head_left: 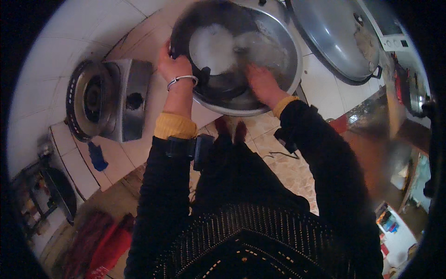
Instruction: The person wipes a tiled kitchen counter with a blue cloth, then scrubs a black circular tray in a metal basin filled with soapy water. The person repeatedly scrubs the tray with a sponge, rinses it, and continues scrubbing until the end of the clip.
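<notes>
A person in dark sleeves with yellow cuffs works over a metal basin [298,60], a black pan [227,16] lying inside it, toward the left. The left hand [174,65], a bracelet [182,81] at its wrist, is curled closely over the pan's left rim. The right hand [262,83] reaches over the basin's near right wall to the pan's right side; its fingers are blurred, and whether they hold anything cannot be told. A pale round patch shows in the pan, water or glare being hard to say. With the pan in the basin and both hands at it, the work appears under way rather than finished. How much is done, and how much is left, the murky interior does not reveal. A stove [132,100] stands to the left, a large lid [339,32] to the right.
</notes>
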### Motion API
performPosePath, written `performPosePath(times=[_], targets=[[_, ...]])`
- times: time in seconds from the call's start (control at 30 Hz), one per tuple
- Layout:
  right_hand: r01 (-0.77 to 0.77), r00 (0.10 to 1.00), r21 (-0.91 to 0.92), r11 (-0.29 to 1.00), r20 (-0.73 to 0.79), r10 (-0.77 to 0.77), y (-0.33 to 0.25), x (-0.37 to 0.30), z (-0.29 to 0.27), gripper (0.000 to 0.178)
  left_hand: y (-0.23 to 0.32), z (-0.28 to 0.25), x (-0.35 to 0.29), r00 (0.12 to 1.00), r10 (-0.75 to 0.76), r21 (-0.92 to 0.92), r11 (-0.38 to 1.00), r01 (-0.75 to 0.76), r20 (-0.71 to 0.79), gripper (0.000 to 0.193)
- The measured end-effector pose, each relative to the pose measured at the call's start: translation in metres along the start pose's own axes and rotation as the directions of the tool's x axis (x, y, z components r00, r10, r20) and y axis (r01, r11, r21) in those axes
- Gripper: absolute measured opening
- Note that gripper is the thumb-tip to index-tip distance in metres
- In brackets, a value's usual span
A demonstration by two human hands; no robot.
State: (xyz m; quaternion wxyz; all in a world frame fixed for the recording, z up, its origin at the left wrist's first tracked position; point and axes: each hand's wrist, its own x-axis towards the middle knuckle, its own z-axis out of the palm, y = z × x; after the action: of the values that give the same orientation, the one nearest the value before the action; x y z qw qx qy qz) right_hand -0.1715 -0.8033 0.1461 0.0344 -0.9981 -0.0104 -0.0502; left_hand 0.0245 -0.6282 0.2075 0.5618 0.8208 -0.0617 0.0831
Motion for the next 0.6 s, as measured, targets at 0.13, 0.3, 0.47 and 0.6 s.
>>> performPosePath(times=[0.13, 0.3, 0.47, 0.6], targets=[[-0.318, 0.885, 0.350, 0.881, 0.442, 0.143, -0.043, 0.009, -0.021, 0.050, 0.009, -0.004, -0.006, 0.994, -0.111, -0.115, 0.987, 0.110, 0.003, 0.047], [-0.397, 0.916, 0.850, 0.347, 0.389, 0.094, -0.099, 0.033, -0.056, 0.065, 0.024, -0.013, -0.010, 0.995, -0.093, -0.025, 0.995, 0.094, 0.025, 0.048], [-0.160, 0.968, 0.721, 0.674, 0.250, -0.038, -0.079, 0.022, -0.055, 0.072, 0.006, -0.011, -0.005, 0.992, -0.108, -0.008, 0.994, 0.109, 0.069, 0.051], [-0.190, 0.907, 0.413, 0.891, 0.421, -0.001, -0.023, 0.013, -0.042, 0.063, -0.010, -0.005, -0.001, 0.983, -0.158, -0.165, 0.971, 0.171, 0.091, 0.052]])
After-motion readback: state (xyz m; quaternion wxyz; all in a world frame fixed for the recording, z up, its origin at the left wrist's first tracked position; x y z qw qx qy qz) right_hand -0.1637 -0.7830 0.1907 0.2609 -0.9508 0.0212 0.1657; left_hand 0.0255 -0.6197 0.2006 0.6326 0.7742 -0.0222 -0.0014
